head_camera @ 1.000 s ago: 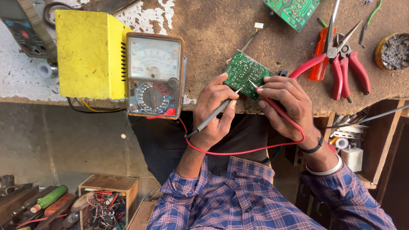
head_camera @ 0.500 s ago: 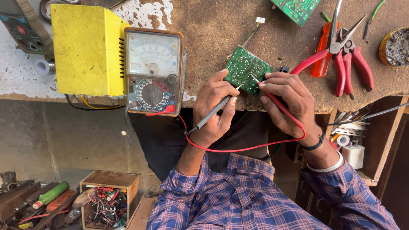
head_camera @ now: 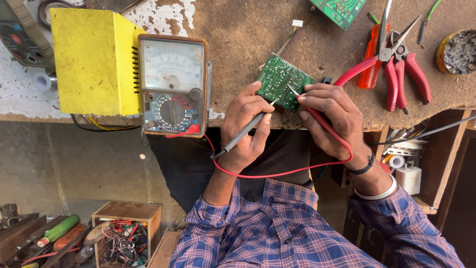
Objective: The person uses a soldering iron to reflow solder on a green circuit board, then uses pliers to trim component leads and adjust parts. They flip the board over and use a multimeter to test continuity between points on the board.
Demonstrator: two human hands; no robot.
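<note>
A small green circuit board (head_camera: 278, 79) lies at the edge of the worn brown bench (head_camera: 238, 34). My left hand (head_camera: 244, 130) holds a black test probe (head_camera: 242, 134), its metal tip touching the board's near edge. My right hand (head_camera: 331, 115) pinches a red test probe (head_camera: 318, 118), with its tip on the board's right side. A red lead (head_camera: 287, 173) loops from under my hands back to an analog multimeter (head_camera: 172, 84) standing to the left of the board.
A yellow metal box (head_camera: 91, 62) stands beside the meter. Red-handled pliers (head_camera: 399, 69), an orange-handled tool (head_camera: 371, 64), a second green board (head_camera: 339, 9) and a round tin (head_camera: 456, 52) lie to the right. A wooden box of wires (head_camera: 124, 233) sits on the floor.
Both hands keep their probes on the board, and the tips have shifted only slightly. The camera has moved a little, so the bench sits lower in view.
</note>
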